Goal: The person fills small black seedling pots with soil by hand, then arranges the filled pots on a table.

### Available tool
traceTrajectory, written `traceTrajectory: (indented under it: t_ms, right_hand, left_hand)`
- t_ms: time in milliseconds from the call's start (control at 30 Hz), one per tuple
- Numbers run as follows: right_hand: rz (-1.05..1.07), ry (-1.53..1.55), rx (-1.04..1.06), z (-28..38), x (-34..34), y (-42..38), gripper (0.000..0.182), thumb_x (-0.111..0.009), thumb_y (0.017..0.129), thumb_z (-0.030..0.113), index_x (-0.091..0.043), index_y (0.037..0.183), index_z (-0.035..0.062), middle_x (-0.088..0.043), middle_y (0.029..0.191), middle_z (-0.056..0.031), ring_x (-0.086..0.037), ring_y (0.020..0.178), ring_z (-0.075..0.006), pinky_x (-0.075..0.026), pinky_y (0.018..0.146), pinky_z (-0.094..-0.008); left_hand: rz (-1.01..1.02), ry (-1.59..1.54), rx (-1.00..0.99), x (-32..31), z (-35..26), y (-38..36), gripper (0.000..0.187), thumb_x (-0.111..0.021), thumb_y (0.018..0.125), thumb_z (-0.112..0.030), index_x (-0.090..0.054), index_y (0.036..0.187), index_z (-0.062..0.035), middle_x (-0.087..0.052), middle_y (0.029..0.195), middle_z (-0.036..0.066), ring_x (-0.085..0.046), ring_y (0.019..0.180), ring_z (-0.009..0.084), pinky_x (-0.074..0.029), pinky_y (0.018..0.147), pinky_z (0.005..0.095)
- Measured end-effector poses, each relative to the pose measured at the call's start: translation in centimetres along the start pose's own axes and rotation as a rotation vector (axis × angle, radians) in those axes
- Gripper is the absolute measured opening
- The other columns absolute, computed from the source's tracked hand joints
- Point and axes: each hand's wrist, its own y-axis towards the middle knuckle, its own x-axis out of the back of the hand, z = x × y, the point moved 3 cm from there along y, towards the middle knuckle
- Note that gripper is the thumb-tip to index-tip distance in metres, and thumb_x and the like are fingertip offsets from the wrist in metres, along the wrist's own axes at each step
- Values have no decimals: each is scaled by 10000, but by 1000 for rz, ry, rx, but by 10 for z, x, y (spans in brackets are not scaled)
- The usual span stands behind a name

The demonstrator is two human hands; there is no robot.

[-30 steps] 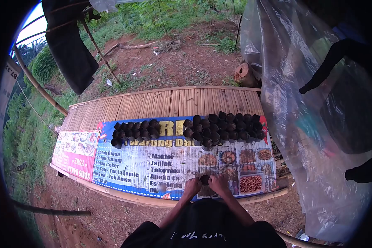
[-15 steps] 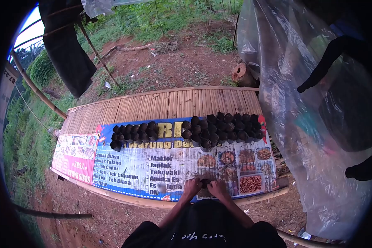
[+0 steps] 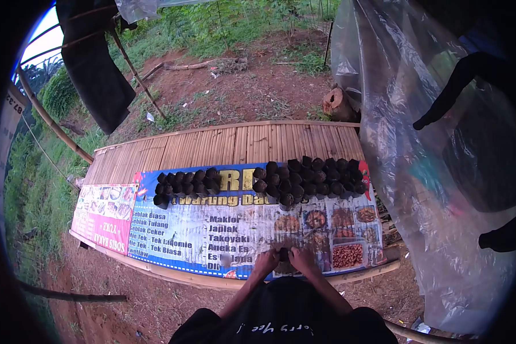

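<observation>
Close to my body, at the front edge of the bamboo table, my left hand [image 3: 266,263] and my right hand [image 3: 302,260] grip a small black seedling bag [image 3: 284,254] from either side. Fingers of both hands are closed on its rim; what is inside it is too small to make out. Farther back on the printed banner [image 3: 235,215] stand more black seedling bags in two groups. The smaller group [image 3: 188,186] is on the left, the larger group [image 3: 309,179] on the right. Some show brown soil at the top.
Bamboo slats [image 3: 212,143] form the table's far part. A clear plastic sheet [image 3: 395,143] hangs along the right side. A cut log [image 3: 338,104] lies behind the table, and bamboo poles [image 3: 135,71] stand at the left.
My hands stay at the front edge, with a slight shift of the fingers around the seedling bag. The two groups of bags have not moved.
</observation>
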Motion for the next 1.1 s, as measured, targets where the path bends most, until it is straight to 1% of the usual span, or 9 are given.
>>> traceTrajectory:
  t_ms: [133, 200, 567, 633, 833, 933, 1033, 1067, 1100]
  right_hand:
    - [29, -50, 93, 4, 0, -3, 287, -528, 840, 311, -627, 750, 57, -640, 712, -175, -608, 833, -368, -443, 753, -485]
    - [-21, -18, 89, 5, 7, -7, 283, -537, 830, 299, -634, 767, 41, -640, 747, -202, -608, 764, -383, -461, 738, -488]
    - [-1, 49, -27, 0, 1, -10, 286, -562, 803, 289, -648, 756, 20, -623, 731, -239, -604, 717, -417, -490, 696, -498]
    - [16, 37, -19, 3, 3, -4, 286, -560, 801, 287, -649, 751, 20, -623, 734, -245, -606, 722, -420, -490, 703, -499]
    - [13, 22, -41, 1, -12, -9, 327, -546, 798, 323, -660, 720, 28, -626, 726, -245, -616, 740, -423, -495, 701, -499]
    - [3, 39, -50, -4, -21, -18, 365, -516, 820, 363, -682, 746, 47, -641, 713, -211, -628, 719, -404, -492, 696, -498]
    - [45, 119, -41, -15, -31, -14, 368, -513, 820, 377, -686, 756, 59, -641, 699, -208, -623, 683, -415, -499, 697, -495]
    - [88, 148, -75, -17, -32, -18, 380, -514, 825, 395, -686, 752, 65, -642, 699, -207, -624, 683, -416, -500, 706, -495]
    - [129, 177, -106, -17, -27, -19, 392, -515, 831, 413, -687, 747, 71, -643, 698, -205, -625, 684, -418, -501, 715, -495]
  left_hand:
    - [2, 32, -54, 4, -2, 1, 227, -567, 777, -220, -602, 818, 0, -621, 740, 256, -609, 710, 444, -491, 663, 519]
    - [-7, -11, -52, 5, 0, 1, 230, -569, 767, -219, -601, 806, 6, -617, 735, 260, -607, 709, 445, -489, 660, 520]
    - [61, -65, -73, 2, 3, 14, 259, -588, 734, -232, -597, 749, 26, -602, 713, 263, -603, 695, 440, -481, 648, 510]
    - [85, -59, -169, 8, 2, 22, 275, -597, 727, -249, -602, 749, 25, -602, 716, 265, -603, 695, 441, -482, 648, 508]
    - [217, 39, -243, 8, 13, 37, 301, -618, 714, -275, -611, 777, 19, -622, 770, 254, -610, 753, 434, -487, 687, 503]
    - [256, 39, -238, 14, 4, 37, 295, -618, 720, -278, -618, 798, 6, -635, 807, 240, -613, 782, 425, -490, 722, 499]
    - [217, 53, -216, 11, 6, 35, 287, -616, 724, -276, -622, 818, -5, -639, 826, 235, -618, 799, 418, -495, 739, 492]
    - [210, 17, -226, 11, 8, 33, 304, -613, 767, -317, -629, 835, -22, -643, 826, 233, -623, 805, 417, -496, 738, 498]
    - [197, 17, -225, 13, 4, 30, 304, -613, 767, -317, -629, 835, -22, -643, 826, 233, -623, 805, 417, -496, 738, 498]
